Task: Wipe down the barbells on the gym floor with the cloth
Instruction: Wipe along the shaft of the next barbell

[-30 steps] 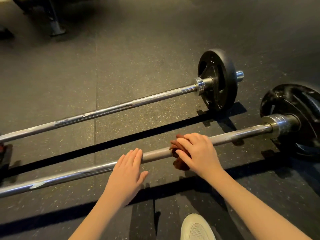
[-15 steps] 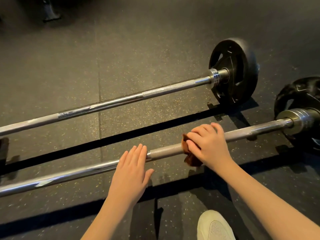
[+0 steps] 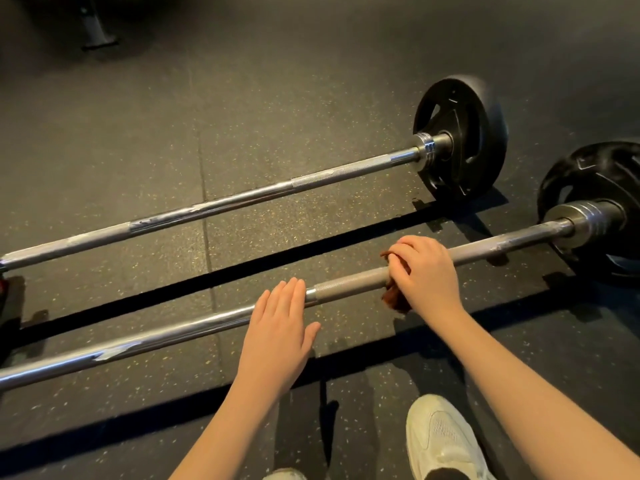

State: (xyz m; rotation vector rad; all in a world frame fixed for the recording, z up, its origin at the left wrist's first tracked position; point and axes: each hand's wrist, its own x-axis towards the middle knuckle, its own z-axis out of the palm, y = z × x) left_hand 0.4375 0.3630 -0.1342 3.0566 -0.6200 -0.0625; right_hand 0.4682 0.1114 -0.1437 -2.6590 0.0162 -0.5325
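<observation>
Near barbell (image 3: 346, 284), lying on the rubber floor (image 3: 138, 133) and passing under both hands; brown cloth (image 3: 393, 299) bunched round its knurled shaft beneath the right hand (image 3: 426, 271).

Hazards, as judged from this arrangement:
- The bar rests on a round weight plate (image 3: 595, 188) to the right of the right hand, so a firm stroke along the shaft could roll it toward or away from the person. The left hand (image 3: 277, 327) only lies on top and may not check that.
- The knurling under the cloth is rough and may drag or snag the fabric. The chipped plating to the left of the left hand may do the same.
- A stroke carried far to the right could run the knuckles into the sleeve collar (image 3: 581, 220).
- The cloth is wadded small, so part of the shaft's underside may be missed.

Hands:
- Right hand: fingers curled over the shaft from above, gripping the cloth against it. Cloth shows above the fingertips and below the palm.
- Left hand: fingers straight and close together, thumb spread to the side. The hand is laid flat across the smooth part of the shaft, just left of the knurled section, and holds nothing.

Far barbell (image 3: 242, 199) lies beyond both hands, roughly parallel and well apart, untouched. A white shoe (image 3: 443, 441) sits on the near side, below the right forearm.
</observation>
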